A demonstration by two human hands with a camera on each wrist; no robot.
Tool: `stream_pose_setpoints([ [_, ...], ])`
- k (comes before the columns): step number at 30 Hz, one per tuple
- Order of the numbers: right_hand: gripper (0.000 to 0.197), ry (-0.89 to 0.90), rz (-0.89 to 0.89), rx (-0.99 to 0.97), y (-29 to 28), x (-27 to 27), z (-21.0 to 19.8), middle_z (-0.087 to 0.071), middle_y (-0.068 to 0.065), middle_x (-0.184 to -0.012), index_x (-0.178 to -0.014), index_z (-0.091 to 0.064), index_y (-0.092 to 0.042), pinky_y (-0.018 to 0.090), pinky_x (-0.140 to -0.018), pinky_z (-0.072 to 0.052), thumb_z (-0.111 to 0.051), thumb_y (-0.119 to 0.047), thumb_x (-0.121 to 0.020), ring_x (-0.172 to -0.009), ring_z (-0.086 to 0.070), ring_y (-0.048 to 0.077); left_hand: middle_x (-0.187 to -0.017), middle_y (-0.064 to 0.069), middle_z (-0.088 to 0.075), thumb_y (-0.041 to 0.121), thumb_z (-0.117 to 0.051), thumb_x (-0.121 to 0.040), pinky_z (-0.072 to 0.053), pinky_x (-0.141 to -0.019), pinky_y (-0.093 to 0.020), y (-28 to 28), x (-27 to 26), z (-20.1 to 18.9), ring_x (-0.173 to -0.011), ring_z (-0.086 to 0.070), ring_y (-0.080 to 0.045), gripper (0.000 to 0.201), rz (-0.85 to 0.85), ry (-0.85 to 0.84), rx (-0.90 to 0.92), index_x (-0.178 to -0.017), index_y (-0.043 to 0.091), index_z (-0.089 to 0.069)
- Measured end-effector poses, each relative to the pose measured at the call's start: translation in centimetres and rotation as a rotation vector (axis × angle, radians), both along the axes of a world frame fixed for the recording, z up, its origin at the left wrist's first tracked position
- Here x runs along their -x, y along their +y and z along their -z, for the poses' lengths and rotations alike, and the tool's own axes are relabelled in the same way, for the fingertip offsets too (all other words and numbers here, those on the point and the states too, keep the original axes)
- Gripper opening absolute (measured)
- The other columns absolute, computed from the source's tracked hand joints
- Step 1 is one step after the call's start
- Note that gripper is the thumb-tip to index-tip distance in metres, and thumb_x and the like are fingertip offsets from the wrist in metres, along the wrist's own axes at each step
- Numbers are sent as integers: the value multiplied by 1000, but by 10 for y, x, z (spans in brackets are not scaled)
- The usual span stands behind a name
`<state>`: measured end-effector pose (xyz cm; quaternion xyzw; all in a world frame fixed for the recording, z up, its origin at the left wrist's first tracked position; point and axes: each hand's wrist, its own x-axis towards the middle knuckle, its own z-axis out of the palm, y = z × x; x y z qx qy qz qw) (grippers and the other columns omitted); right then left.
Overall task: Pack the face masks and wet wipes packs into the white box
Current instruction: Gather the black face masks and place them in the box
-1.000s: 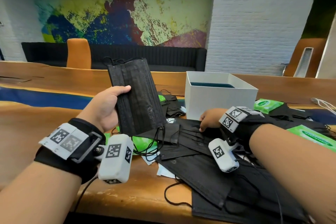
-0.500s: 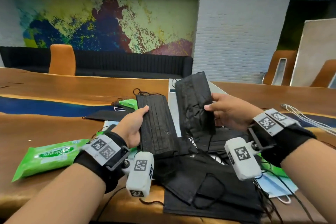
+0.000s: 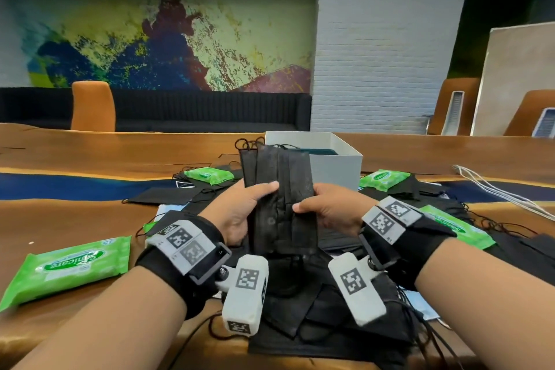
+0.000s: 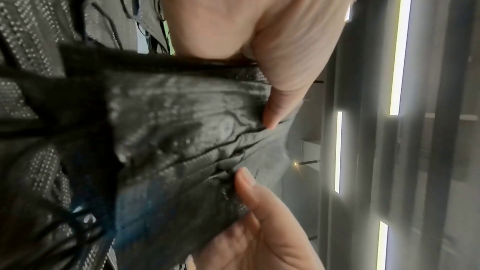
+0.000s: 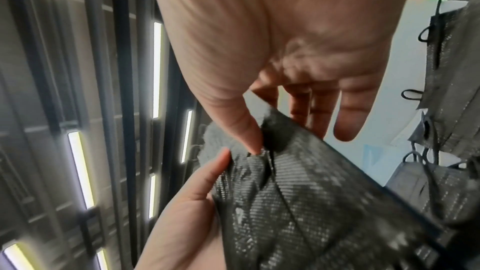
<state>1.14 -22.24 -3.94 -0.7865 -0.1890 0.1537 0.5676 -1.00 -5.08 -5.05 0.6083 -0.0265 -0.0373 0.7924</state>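
Masks: a small stack of black face masks [image 3: 280,198] stands upright, pinched between left hand [image 3: 240,213] and right hand [image 3: 332,210], just before the white box [image 3: 336,167]. Best to square the edges, tuck the ear loops, then lower it flat. Green wet wipes packs [image 3: 72,267] lie on the counter [image 3: 75,156].

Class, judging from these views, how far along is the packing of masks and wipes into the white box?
Early stage. Done: little that can be seen; the white box stands open and its inside is mostly hidden. In hand: the left hand and right hand hold a bunch of black masks upright before the box. Left: the mask pile and four green wipes packs, such as the nearest, lie on the table.
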Motion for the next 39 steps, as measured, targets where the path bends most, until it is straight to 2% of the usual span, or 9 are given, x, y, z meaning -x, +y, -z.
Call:
stream_pose_setpoints([
  [2, 33, -134, 21, 117, -2, -2, -3, -66, 6, -109, -123, -56, -8, 25, -76, -53, -57, -7, -90, -94, -64, 17, -98, -15, -71, 9, -54, -94, -58, -72, -40, 0, -3, -1, -81, -69, -25, 31, -13, -64, -31, -124, 5, -58],
  [6, 38, -222, 32, 185, -7, -6, -2, -66, 7, -115, -124, -57, -17, 41, -97, -49, -65, -16, -86, -107, -63, 23, -116, -13, -68, 20, -60, -91, -52, -90, -45, 5, -5, -2, -105, -66, -28, 34, 36, -166, -73, -124, 12, -58],
  [9, 35, -208, 26, 150, -9, -9, 7, -67, 1, -108, -119, -57, -20, 32, -91, -51, -66, -12, -85, -102, -64, 18, -122, -14, -64, 28, -69, -82, -47, -98, -47, 10, -7, 6, -115, -61, -31, 52, 126, -192, -107, -129, 12, -55],
  [11, 31, -178, 33, 123, -8, -7, 11, -66, -2, -101, -114, -57, -20, 26, -80, -54, -65, -10, -86, -94, -65, 14, -123, -16, -64, 25, -71, -77, -49, -95, -45, 11, -7, 10, -115, -61, -31, 58, 157, -192, -120, -130, 11, -53],
  [19, 40, -105, 127, 5, 1, -17, 25, -56, 15, -117, -102, -38, -25, 37, -79, -54, -71, -11, -82, -97, -62, 27, -111, -12, -70, 5, -63, -86, -53, -85, -38, 11, -6, 10, -105, -65, -28, 34, 49, -173, -157, -119, 11, -60],
  [23, 72, -79, 123, -56, 1, -21, 20, -58, 18, -119, -127, -23, -30, 42, -87, -54, -75, -17, -79, -104, -63, 28, -112, -9, -70, 10, -71, -79, -52, -89, -36, 14, -4, 9, -106, -66, -25, 40, 110, -167, -196, -117, 13, -62],
  [27, 70, -54, 19, -105, 4, -18, 21, -61, 13, -121, -136, -37, -15, 40, -93, -52, -75, -13, -77, -107, -62, 23, -108, -7, -72, 10, -74, -77, -52, -86, -30, 9, 1, 13, -104, -67, -20, 40, 151, -175, -262, -116, 13, -64],
  [35, 69, -127, 36, 4, 0, -19, 25, -58, 9, -125, -133, -42, -17, 43, -102, -46, -74, -29, -72, -113, -59, 21, -110, -11, -70, 2, -61, -88, -47, -99, -41, 7, -2, 20, -110, -63, -27, 26, 102, -137, -306, -109, 17, -63],
  [39, 63, -375, 127, -112, -7, -4, -9, -52, 3, -121, -127, -31, -32, 18, -81, -52, -71, -16, -82, -103, -58, 10, -110, -7, -70, 4, -63, -88, -45, -102, -42, 4, -3, 15, -108, -64, -23, 26, 77, -160, -393, -110, 19, -62],
])
